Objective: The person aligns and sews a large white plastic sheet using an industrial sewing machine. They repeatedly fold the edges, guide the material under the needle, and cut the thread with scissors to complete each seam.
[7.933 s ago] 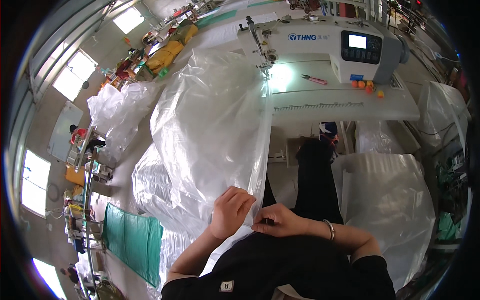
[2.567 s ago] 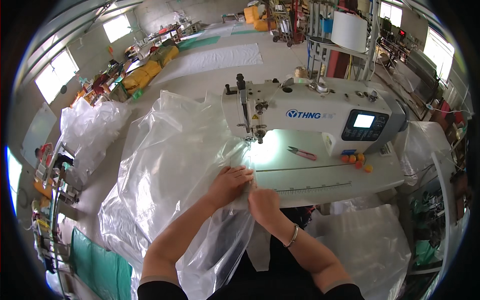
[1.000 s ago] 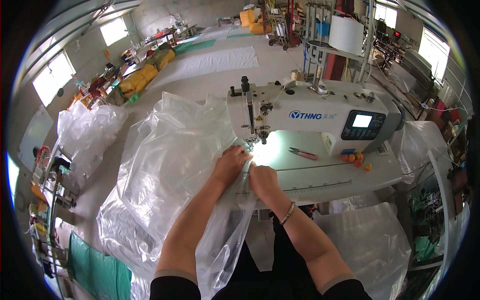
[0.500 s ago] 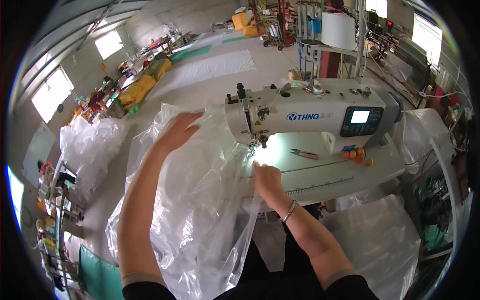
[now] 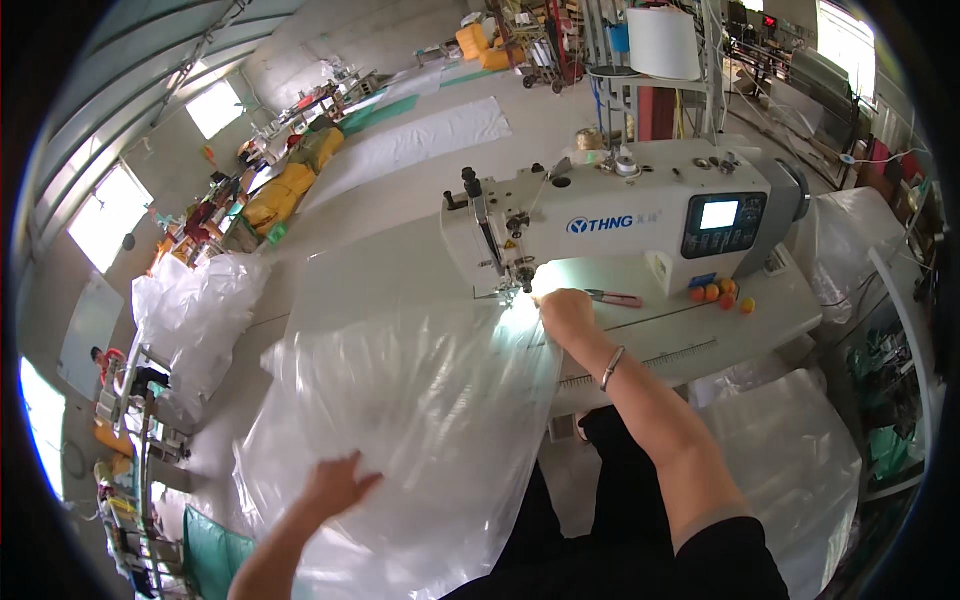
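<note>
A clear plastic sheet spreads over the sewing machine's table and hangs down toward my lap. Its far right corner lies at the lit needle area of the white sewing machine. Just right of the needle, my right hand is closed, pinching the sheet's edge; the fingertips are partly lost in the glare. Lower left, my left hand is open over the sheet, thumb apart from the fingers, gripping nothing. Whether its palm touches the plastic I cannot tell. Thread snips with pinkish handles lie behind my right hand.
Several small orange-red fruits sit under the machine's control panel. A large white thread cone stands on a rack behind. More plastic sheeting hangs at the right, and a crumpled plastic heap is at the left.
My left hand has come back from the sheet's far side to near my body. The sheet has flattened and drawn nearer, uncovering the table's far left. My right hand has shifted slightly right and away.
</note>
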The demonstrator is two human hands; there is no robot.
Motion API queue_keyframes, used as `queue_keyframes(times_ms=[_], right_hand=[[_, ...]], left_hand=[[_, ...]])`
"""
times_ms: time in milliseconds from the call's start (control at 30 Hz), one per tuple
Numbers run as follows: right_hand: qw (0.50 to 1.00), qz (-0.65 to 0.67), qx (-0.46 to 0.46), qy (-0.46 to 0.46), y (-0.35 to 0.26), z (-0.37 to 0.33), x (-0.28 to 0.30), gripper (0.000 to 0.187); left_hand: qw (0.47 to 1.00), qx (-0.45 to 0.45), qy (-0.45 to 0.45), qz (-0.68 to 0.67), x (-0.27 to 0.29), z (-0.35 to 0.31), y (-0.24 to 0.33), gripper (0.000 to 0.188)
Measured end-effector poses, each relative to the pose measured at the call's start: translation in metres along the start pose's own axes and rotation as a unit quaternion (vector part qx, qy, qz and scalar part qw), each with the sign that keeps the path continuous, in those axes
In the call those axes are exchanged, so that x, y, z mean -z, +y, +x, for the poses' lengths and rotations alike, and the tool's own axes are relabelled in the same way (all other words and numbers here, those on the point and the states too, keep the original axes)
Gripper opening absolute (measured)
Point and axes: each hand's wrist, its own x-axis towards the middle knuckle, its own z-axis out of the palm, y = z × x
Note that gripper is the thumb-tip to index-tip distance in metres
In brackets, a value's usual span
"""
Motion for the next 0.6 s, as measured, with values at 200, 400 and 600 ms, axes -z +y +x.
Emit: queue_keyframes(times_ms=[200,400,600], right_hand=[[0.98,0.133,-0.082,0.126,-0.011,-0.023,0.007,0.021],[0.952,0.278,-0.071,-0.11,-0.089,-0.162,0.087,0.04],[0.906,0.338,-0.051,-0.25,-0.145,-0.244,-0.005,0.041]], left_hand=[[0.992,0.058,0.027,-0.105,-0.009,-0.067,0.035,0.056],[0.907,-0.332,0.17,-0.193,0.002,-0.09,0.13,0.044],[0.96,-0.234,0.017,0.152,-0.063,-0.052,0.015,0.041]])
